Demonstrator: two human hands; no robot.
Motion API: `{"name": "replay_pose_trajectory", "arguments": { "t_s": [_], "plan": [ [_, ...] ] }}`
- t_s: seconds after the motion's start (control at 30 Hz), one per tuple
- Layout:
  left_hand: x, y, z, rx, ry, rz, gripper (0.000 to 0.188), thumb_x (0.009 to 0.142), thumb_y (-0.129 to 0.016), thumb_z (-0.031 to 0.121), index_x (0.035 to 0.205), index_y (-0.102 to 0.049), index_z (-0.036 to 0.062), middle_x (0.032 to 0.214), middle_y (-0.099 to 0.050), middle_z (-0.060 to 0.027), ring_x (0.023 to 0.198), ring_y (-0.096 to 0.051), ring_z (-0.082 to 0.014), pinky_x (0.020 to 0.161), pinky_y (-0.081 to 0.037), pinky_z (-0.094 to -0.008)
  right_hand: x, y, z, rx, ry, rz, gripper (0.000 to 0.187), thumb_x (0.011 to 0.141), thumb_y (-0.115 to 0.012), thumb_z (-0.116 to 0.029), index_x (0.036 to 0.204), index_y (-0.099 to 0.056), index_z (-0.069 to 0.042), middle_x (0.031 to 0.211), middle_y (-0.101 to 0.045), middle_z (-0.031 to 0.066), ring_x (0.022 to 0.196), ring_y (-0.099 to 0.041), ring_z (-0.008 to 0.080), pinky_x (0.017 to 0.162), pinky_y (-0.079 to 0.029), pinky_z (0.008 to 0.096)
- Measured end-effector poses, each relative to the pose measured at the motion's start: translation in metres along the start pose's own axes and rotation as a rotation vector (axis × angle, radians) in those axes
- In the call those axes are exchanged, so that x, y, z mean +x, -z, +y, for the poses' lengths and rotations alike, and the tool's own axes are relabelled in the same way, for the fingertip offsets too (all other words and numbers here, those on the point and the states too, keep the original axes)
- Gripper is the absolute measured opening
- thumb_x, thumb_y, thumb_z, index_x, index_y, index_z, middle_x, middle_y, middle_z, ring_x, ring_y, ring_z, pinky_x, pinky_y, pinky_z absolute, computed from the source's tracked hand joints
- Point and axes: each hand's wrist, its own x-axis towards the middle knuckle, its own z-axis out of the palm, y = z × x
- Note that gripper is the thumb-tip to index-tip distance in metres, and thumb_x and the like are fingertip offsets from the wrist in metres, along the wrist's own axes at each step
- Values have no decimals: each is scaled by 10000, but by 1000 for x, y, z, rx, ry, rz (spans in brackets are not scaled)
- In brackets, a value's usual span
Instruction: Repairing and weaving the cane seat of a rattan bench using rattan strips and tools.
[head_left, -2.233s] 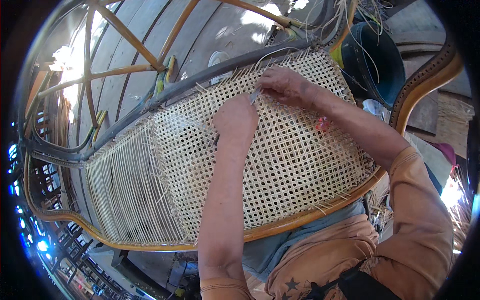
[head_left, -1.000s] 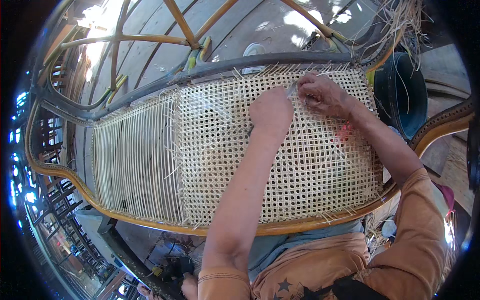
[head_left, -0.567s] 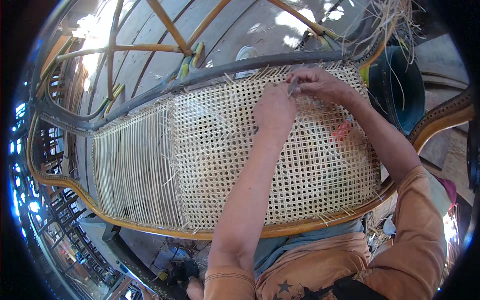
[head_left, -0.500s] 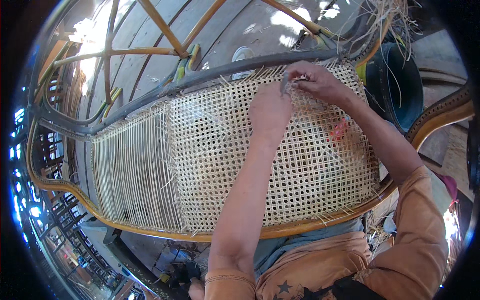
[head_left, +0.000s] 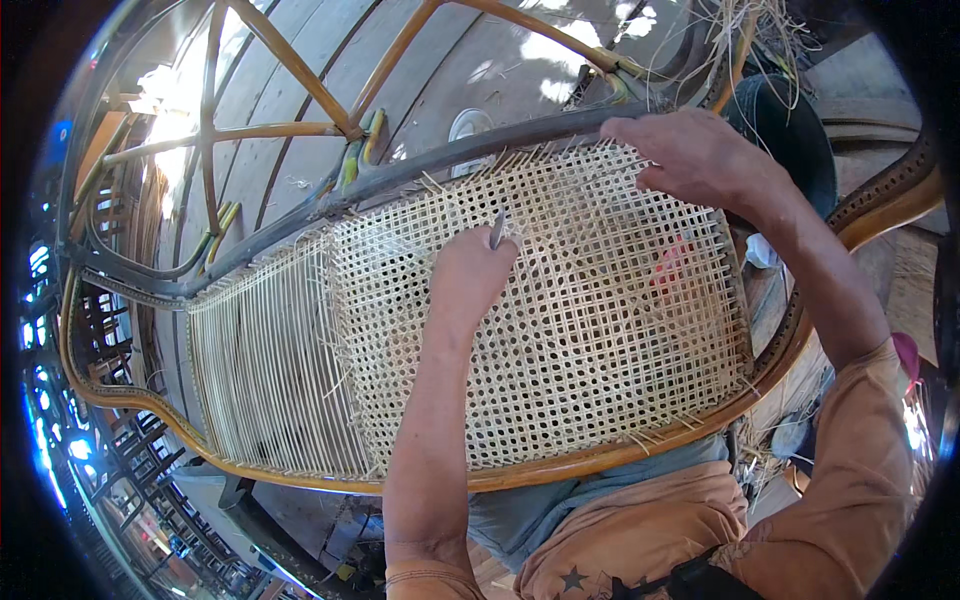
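A pale cane webbing panel (head_left: 560,370) is stretched across a curved wooden frame (head_left: 560,472) over my lap. Over the middle of the webbing my left hand (head_left: 470,270) is closed around a small grey pointed metal tool (head_left: 497,230). Its tip sticks up past the thumb; the handle is hidden in the fist. At the frame's dark far rail (head_left: 480,152) is my right hand (head_left: 695,155). Its thumb stands apart from the fingers, which reach to the rail, and no held thing shows. Loose cane ends (head_left: 515,160) poke out along that edge.
Left of the weave run parallel single strands (head_left: 270,360). A dark bucket (head_left: 790,130) stands at the far right, below a bundle of loose cane fibres (head_left: 765,30). Bamboo-coloured struts (head_left: 300,70) rise beyond the rail above a plank floor (head_left: 450,75). A white cup-like thing (head_left: 470,125) lies behind the rail.
My hands have come apart. The left has moved left and nearer with the metal tool; the right has shifted slightly right along the far rail. The frame has tilted a little.
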Motion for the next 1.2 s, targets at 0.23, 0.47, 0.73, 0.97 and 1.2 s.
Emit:
{"name": "replay_pose_trajectory", "arguments": {
  "t_s": [0.23,0.47,0.73,0.97,1.2],
  "plan": [
    [-11,12,-12,161,-6,18,320,846,-508,310,740,-587,18,689,-604,-161,653,-595,-310,638,-450,-426,56,13,-6,259,79,-184,282,778,-629,-110,1029,-544,-14,937,-616,117,866,-602,265,734,-476,363],
    [-89,53,-77,140,72,45,380,843,-546,286,648,-484,-34,529,-469,-123,487,-425,-195,508,-360,-374,75,-35,-8,444,221,-182,253,758,-641,-82,987,-545,-35,875,-584,107,826,-569,272,746,-469,356],
    [-173,75,-137,-84,310,95,311,813,-597,222,676,-521,-46,512,-448,-65,493,-395,-117,482,-357,-310,77,-70,-15,194,382,-229,202,770,-574,-28,966,-575,-77,906,-605,93,896,-581,298,771,-485,383],
    [-205,82,-162,-193,400,104,255,814,-611,181,681,-541,-24,531,-456,-1,511,-398,-78,478,-353,-270,81,-80,-6,204,430,-287,146,800,-551,-56,941,-587,-71,892,-605,112,881,-596,296,756,-486,384],
    [-234,93,-189,-202,505,94,206,856,-561,142,705,-546,4,560,-503,-25,456,-461,-78,424,-371,-226,78,-77,-6,200,403,-259,135,798,-572,-79,932,-591,-80,891,-611,98,870,-599,293,743,-481,388]
  ]
}}
